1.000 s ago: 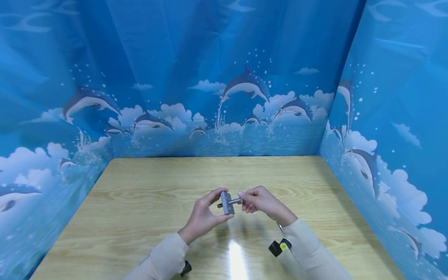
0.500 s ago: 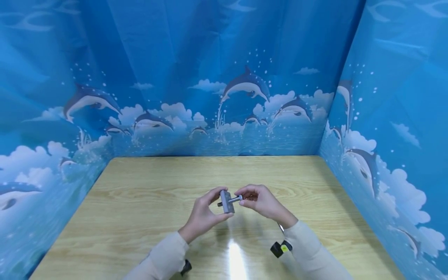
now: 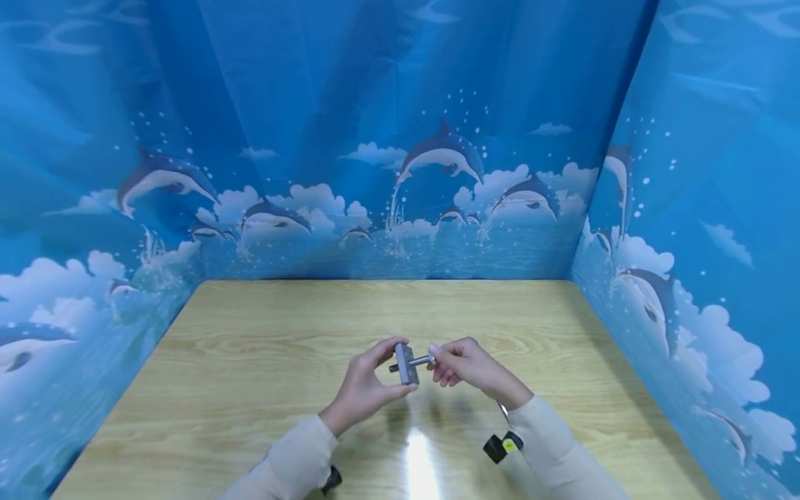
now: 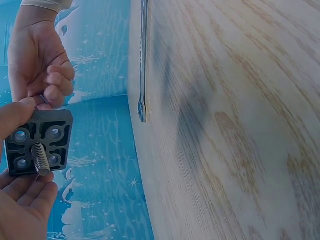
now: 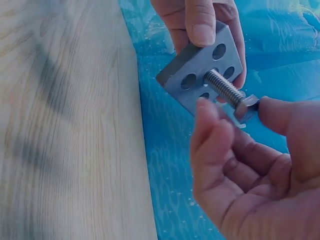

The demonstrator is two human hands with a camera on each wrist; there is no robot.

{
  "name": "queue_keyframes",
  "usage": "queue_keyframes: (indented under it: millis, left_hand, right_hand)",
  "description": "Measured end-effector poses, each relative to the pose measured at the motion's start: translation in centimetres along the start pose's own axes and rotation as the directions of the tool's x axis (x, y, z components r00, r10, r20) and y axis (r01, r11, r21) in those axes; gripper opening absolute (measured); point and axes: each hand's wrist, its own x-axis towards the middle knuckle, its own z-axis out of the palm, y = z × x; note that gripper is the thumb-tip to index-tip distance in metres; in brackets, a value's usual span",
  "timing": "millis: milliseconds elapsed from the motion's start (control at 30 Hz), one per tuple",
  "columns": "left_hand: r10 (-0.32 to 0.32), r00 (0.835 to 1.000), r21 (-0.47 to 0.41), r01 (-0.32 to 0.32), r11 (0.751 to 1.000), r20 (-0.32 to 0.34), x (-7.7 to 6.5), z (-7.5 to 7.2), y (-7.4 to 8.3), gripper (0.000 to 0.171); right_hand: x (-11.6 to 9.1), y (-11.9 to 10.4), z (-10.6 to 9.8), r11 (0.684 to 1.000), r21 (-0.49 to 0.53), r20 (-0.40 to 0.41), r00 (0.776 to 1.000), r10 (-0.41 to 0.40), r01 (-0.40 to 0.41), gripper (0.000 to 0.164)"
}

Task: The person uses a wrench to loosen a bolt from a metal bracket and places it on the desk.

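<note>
My left hand [image 3: 364, 382] grips a grey square plate [image 3: 405, 364] by its edges, thumb on one side and fingers on the other. Four-cornered and with round holes near its corners, the plate [image 5: 195, 75] has a threaded bolt [image 5: 225, 86] running through its middle. The bolt's tip [image 4: 41, 162] sticks out of the ribbed back face in the left wrist view. At the bolt's hex head [image 5: 246, 108], my right hand [image 3: 471, 367] pinches with thumb and fingers; the thumb lies against the head. Both hands are raised over the table.
A metal wrench [image 4: 143, 65] lies on the wood-grain table [image 3: 262, 326], mostly hidden by the right forearm in the head view. Blue dolphin-printed curtains [image 3: 300, 139] stand at the table's back and sides. Dark cameras [image 3: 496, 448] sit on the wrists.
My right hand's fingers spread around the bolt head half a second ago and are now curled in again, with the hand turned. My left hand and the plate stay nearly still.
</note>
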Motion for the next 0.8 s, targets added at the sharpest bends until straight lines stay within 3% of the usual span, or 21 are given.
queue_keyframes:
  millis: [267,533,800]
  left_hand:
    - [-0.016,1.000,-0.022,0.016,1.000,-0.001,-0.09,0.03,-0.22,0.073]
    - [0.010,1.000,-0.037,-0.011,0.999,-0.022,0.15,-0.06,-0.12,0.072]
    - [0.023,1.000,-0.042,-0.023,0.999,-0.014,0.29,0.04,-0.43,0.070]
  right_hand:
    - [0.07,-0.18,-0.22,0.998,-0.049,-0.034,0.999,-0.032,0.030,0.025]
    - [-0.21,0.08,0.02,0.983,-0.112,-0.112,0.982,-0.155,0.143,0.029]
    - [-0.01,0.45,-0.22,0.986,-0.102,-0.067,0.988,-0.140,0.133,0.037]
